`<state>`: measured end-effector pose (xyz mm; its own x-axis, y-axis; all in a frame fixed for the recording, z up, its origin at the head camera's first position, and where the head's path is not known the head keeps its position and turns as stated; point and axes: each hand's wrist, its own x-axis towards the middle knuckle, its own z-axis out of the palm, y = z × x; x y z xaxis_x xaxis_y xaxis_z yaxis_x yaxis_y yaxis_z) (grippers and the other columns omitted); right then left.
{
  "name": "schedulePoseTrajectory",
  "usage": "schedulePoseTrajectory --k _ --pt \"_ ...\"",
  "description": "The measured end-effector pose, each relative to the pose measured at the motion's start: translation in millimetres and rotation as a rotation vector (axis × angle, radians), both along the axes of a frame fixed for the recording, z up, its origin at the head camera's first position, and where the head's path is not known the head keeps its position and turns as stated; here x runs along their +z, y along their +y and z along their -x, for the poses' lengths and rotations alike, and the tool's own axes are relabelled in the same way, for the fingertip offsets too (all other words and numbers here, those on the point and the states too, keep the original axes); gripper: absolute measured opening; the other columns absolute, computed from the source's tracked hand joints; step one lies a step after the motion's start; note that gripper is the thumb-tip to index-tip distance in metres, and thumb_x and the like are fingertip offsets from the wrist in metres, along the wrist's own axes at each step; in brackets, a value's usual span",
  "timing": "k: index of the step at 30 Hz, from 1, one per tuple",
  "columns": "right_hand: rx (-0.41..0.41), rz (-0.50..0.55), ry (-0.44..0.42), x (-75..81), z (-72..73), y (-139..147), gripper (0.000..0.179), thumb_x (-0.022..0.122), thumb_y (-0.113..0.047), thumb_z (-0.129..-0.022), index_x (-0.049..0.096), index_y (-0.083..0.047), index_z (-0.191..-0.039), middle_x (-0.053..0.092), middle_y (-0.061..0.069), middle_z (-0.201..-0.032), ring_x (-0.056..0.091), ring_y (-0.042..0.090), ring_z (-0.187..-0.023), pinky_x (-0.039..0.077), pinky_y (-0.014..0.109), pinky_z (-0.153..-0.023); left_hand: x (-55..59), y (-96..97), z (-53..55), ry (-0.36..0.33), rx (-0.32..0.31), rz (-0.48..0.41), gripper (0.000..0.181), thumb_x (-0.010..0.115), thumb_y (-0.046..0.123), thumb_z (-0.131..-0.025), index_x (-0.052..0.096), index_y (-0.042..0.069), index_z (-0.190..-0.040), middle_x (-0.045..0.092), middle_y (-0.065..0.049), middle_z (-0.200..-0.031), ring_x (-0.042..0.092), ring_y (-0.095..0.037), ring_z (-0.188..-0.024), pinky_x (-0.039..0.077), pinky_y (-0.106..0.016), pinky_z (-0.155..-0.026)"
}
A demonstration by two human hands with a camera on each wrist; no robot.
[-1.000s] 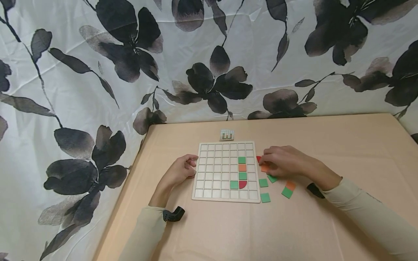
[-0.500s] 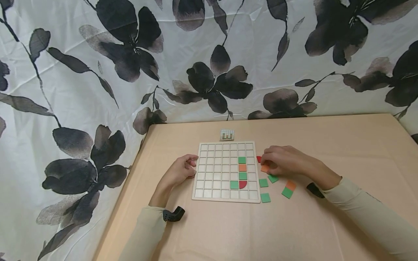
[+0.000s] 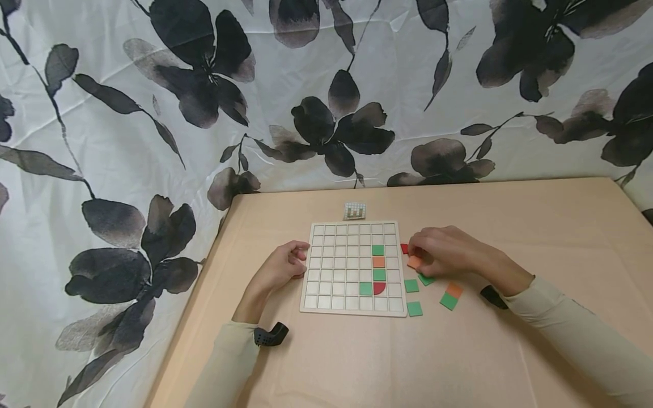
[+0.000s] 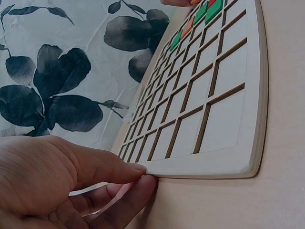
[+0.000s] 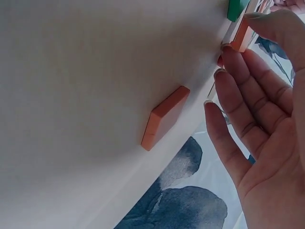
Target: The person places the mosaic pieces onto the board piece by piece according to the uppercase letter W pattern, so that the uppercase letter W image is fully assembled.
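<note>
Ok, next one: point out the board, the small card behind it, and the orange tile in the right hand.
Board (image 3: pixel 353 263): head view, on a bare square near its middle.
Card (image 3: pixel 354 211): head view, middle of its face.
Orange tile (image 3: pixel 414 263): head view, its exposed face.

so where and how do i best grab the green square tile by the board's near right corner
I'd pinch the green square tile by its near and far edges, coming from above and the right: it lies flat, both edges look free, and its left edge sits close to the grid board.
</note>
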<state>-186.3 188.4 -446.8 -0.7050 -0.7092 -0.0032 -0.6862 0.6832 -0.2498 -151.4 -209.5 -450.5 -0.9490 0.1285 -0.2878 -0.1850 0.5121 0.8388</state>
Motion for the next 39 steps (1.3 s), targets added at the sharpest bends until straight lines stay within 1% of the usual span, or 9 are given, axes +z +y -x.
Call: schedulePoseTrajectory --k 9,14,21,28,34,39 --pt "0.021 0.010 0.001 2.2 1.1 1 0.022 0.077 -0.029 -0.080 0.068 -0.025 -0.099 0.055 -0.013 -0.082 0.048 0.005 -0.076 0.042 0.024 -0.065 1.7 0.5 0.0 -0.007 0.002 0.000 0.058 0.063 -0.016 -0.086 0.055 0.002 -0.140 0.054 -0.015 -0.112 0.055 -0.021 -0.088 0.057 -0.030 -0.073" --pt "0.032 0.021 0.007 5.6 3.0 -1 0.017 0.077 -0.031 -0.082 0.066 -0.028 -0.096 0.055 -0.014 -0.081 0.048 0.004 -0.075 0.041 0.024 -0.063 2.8 0.1 0.8 -0.009 0.006 -0.004 0.058 0.063 -0.016 -0.086 0.054 0.001 -0.140 0.054 -0.015 -0.112 0.055 -0.021 -0.089 0.058 -0.031 -0.073" --pt "0.060 0.020 0.022 11.8 6.6 -4 0.020 0.076 -0.027 -0.078 0.065 -0.029 -0.095 0.054 -0.014 -0.081 0.048 0.004 -0.075 0.041 0.025 -0.063 3.5 -0.1 0.2 -0.010 0.007 -0.007 0.058 0.063 -0.017 -0.086 0.054 0.001 -0.140 0.054 -0.015 -0.112 0.055 -0.021 -0.088 0.058 -0.031 -0.073" --pt "0.091 0.040 0.039 19.4 8.1 -9 0.021 0.078 -0.028 -0.078 0.066 -0.028 -0.094 0.056 -0.010 -0.081 0.047 0.005 -0.075 0.040 0.024 -0.062 1.8 0.7 -0.5 -0.013 0.015 -0.002 0.058 0.064 -0.017 -0.085 0.055 0.002 -0.140 0.054 -0.015 -0.111 0.056 -0.021 -0.088 0.057 -0.029 -0.072" --pt "0.098 0.037 0.025 23.4 7.8 -17 0.019 0.076 -0.028 -0.078 0.065 -0.028 -0.094 0.056 -0.007 -0.079 0.046 0.005 -0.074 0.038 0.026 -0.061 0.2 -0.2 -0.4 -0.013 0.011 -0.014 0.058 0.064 -0.017 -0.085 0.055 0.002 -0.139 0.054 -0.015 -0.111 0.056 -0.022 -0.087 0.057 -0.030 -0.072" --pt "0.101 0.037 0.015 25.5 7.2 -22 0.021 0.076 -0.027 -0.077 0.067 -0.027 -0.096 0.057 -0.008 -0.081 0.047 0.005 -0.075 0.038 0.025 -0.062 1.0 0.0 -0.9 -0.012 0.011 -0.018 0.058 0.064 -0.017 -0.085 0.055 0.001 -0.139 0.054 -0.015 -0.110 0.056 -0.021 -0.087 0.057 -0.030 -0.072"
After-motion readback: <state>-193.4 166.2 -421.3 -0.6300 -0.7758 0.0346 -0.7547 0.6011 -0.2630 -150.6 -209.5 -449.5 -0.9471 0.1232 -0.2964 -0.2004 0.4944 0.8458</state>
